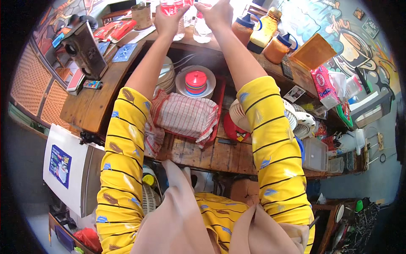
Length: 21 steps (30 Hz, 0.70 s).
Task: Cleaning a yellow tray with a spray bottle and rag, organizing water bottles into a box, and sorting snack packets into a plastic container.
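Both my arms reach far forward to the top of the view, over a raised wooden counter [190, 34]. My left hand [166, 23] is around a clear plastic water bottle [179, 31] with a red label. A second clear bottle [202, 33], close on its right, is in the grip of my right hand [219, 15]. The bottles' bases rest on or just above the counter; I cannot tell which. Their tops are cut off by the frame, and bright light washes out what lies behind. Between them, part of another red-labelled bottle [189, 14] shows.
Sauce bottles [243, 28] stand right of my right hand. Left are a tin can [141, 16], red packets [122, 30] and a dark metal box [85, 50]. Below lie a checked cloth [187, 114], stacked bowls [180, 84] and a red lidded container [195, 79]. A person sits at far left.
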Each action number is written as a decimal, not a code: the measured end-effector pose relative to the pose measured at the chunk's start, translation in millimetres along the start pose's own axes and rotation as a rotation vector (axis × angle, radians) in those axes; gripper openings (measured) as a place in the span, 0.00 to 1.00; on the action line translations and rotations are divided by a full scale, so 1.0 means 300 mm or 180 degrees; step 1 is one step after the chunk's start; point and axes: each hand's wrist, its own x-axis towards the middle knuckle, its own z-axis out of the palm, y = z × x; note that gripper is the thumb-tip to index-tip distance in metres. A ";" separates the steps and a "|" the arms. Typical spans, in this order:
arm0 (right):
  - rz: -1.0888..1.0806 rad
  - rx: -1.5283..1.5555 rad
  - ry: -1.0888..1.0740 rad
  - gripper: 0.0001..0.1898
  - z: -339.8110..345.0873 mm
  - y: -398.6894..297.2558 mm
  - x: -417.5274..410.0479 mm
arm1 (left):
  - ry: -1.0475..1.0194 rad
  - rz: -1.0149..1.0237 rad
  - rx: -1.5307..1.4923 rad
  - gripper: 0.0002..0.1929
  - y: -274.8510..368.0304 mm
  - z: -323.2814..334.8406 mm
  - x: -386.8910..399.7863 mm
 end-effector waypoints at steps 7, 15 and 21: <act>0.0416 0.0119 -0.0150 0.38 0.008 0.051 -0.071 | -0.0843 -0.0077 -0.0049 0.46 -0.077 0.019 0.004; 0.0682 -0.0463 -0.0463 0.34 0.003 0.048 -0.175 | -0.1246 0.0430 0.0864 0.43 -0.118 -0.012 -0.083; 0.0775 -0.0635 -0.0297 0.35 0.024 0.020 -0.193 | -0.1295 0.0354 0.0132 0.44 -0.162 -0.005 -0.071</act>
